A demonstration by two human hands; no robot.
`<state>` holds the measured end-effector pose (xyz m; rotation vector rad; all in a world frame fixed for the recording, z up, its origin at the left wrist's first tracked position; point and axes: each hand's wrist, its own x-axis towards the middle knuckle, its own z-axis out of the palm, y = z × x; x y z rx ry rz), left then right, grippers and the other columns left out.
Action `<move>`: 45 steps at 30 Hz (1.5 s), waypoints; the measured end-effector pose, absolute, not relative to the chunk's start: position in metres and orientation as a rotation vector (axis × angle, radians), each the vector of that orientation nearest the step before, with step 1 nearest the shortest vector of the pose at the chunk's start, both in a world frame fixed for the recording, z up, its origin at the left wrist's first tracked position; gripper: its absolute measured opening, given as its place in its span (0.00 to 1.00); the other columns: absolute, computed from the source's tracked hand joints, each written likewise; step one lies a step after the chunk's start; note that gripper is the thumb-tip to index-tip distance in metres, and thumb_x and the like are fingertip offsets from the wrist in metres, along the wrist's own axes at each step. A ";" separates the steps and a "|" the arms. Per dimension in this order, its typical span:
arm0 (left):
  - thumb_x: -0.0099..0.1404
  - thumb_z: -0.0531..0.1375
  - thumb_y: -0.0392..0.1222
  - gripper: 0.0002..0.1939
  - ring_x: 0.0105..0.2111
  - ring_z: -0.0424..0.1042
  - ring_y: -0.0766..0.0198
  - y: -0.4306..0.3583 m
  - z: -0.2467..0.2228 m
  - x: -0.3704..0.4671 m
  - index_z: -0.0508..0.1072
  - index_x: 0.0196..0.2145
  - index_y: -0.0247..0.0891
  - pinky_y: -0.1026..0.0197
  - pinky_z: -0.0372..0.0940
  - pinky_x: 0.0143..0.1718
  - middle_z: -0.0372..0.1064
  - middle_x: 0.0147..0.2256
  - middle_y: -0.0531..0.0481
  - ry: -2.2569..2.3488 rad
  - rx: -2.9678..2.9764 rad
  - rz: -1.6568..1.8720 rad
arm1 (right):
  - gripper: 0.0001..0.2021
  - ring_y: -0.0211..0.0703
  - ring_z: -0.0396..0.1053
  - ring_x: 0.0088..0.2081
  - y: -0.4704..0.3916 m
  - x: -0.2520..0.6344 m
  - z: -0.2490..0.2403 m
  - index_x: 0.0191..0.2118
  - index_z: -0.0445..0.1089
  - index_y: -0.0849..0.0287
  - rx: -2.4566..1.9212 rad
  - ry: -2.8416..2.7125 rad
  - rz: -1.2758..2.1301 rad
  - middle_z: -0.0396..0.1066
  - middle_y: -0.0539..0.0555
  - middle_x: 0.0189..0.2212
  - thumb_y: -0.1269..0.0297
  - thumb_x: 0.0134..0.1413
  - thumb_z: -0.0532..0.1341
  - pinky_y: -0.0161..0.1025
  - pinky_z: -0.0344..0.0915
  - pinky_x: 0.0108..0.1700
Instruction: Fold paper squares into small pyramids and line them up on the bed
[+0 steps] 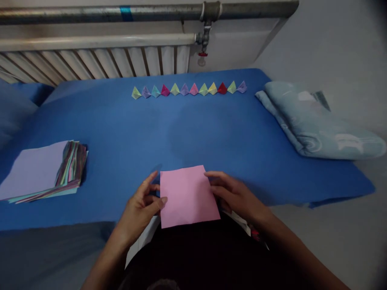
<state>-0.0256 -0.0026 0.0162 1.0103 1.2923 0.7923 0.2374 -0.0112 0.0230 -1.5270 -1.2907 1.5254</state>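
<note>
A flat square sheet of pink paper (189, 197) is held up in front of me at the near edge of the blue-covered surface. My left hand (142, 203) pinches its left edge, thumb on top and fingers at the side and behind. At the opposite edge, my right hand (232, 191) has its fingertips on the paper, its thumb hidden from view. Beyond the sheet, a row of several small folded paper pieces (194, 89) in green, purple, blue, pink, yellow and red lies across the far part of the cover.
To the left is a stack of coloured paper sheets (36, 167), purple on top. A folded pale blue-green patterned cloth (317, 125) lies at the right on the blue cover (136, 137). Behind stand a white radiator (99, 62) and a metal pipe (163, 13) with a red-handled valve (202, 54).
</note>
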 end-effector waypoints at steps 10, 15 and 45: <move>0.66 0.51 0.32 0.23 0.55 0.66 0.58 -0.030 0.011 -0.048 0.66 0.55 0.49 0.55 0.68 0.50 0.61 0.58 0.46 1.136 2.096 0.563 | 0.21 0.51 0.63 0.52 -0.037 0.255 0.018 0.53 0.68 0.50 -1.378 -2.273 0.534 0.66 0.58 0.52 0.75 0.57 0.51 0.54 0.64 0.50; 0.65 0.51 0.28 0.27 0.59 0.60 0.54 -0.023 0.002 -0.049 0.60 0.60 0.45 0.49 0.63 0.55 0.60 0.60 0.42 1.071 2.449 0.528 | 0.24 0.63 0.52 0.60 -0.036 0.259 0.015 0.57 0.63 0.50 -1.436 -2.483 0.406 0.54 0.60 0.62 0.64 0.53 0.59 0.61 0.59 0.50; 0.66 0.55 0.34 0.17 0.53 0.67 0.55 -0.001 -0.006 -0.042 0.65 0.53 0.38 0.45 0.55 0.57 0.71 0.50 0.42 0.937 2.565 0.804 | 0.23 0.52 0.59 0.55 -0.010 0.245 0.017 0.55 0.63 0.56 -1.072 -2.467 0.502 0.71 0.56 0.50 0.75 0.53 0.53 0.51 0.52 0.51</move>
